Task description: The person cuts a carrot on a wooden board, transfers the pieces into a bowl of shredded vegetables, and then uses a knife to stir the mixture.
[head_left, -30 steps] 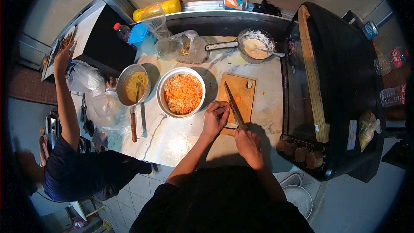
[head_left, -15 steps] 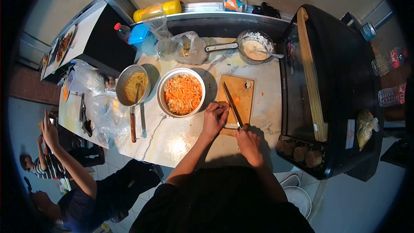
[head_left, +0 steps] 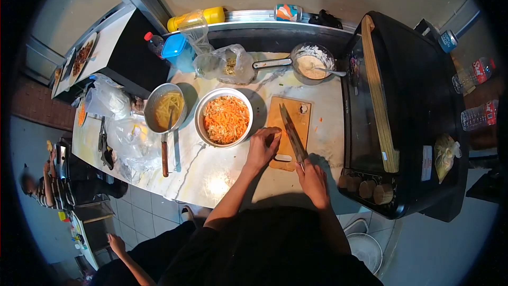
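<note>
A long-bladed metal knife is gripped at its handle in the right hand, which is closed around it. The blade is held over a rectangular, light-brown wooden cutting board, its tip pointed towards eleven o'clock; whether the blade meets the wood cannot be told. The left hand is placed at the board's nine o'clock edge, its fingers bunched narrowly together; whether anything is pinched in them cannot be told.

A small brownish stub is seen on the board near its one o'clock corner, and small orange scraps are scattered just beside it at three o'clock on the marbled, pale bench.

Between nine and ten o'clock from the board, a round white bowl is filled with orange and whitish shreds. Farther out that way, yellow strips are contained in a grey metal saucepan. Pale batter is held in a round, translucent pan near twelve o'clock, and the three o'clock side is taken up by a large black oven.
</note>
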`<action>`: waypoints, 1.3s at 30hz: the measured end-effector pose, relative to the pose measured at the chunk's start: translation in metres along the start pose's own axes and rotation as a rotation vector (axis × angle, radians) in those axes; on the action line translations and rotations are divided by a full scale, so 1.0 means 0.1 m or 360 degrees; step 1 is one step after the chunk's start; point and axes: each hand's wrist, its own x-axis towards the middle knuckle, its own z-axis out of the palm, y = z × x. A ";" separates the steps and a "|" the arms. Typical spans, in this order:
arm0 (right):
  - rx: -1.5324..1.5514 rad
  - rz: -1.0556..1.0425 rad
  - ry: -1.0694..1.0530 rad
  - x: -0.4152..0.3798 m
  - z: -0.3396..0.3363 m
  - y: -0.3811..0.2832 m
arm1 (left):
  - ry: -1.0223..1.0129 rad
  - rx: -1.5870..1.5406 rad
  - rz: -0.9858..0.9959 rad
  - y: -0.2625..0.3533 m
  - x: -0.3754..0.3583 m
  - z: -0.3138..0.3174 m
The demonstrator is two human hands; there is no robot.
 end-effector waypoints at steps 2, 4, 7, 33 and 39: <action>0.0036 -0.0013 0.0032 -0.01 0.02 0.05 | -0.0002 0.0006 -0.0004 -0.01 0.00 0.01; 0.0044 -0.0040 0.0095 -0.02 0.01 0.07 | -0.0004 0.0011 -0.0009 -0.01 0.01 0.02; 0.0019 -0.0077 0.0160 -0.03 0.02 0.10 | -0.0044 -0.0107 -0.0134 0.02 0.02 0.04; 0.0608 -0.0278 0.0096 -0.05 0.34 0.23 | 0.0184 0.0001 -0.0161 -0.02 0.02 0.25; 0.0666 -0.0407 0.0094 -0.03 0.25 0.18 | 0.0322 -0.0226 -0.0265 0.13 -0.01 0.12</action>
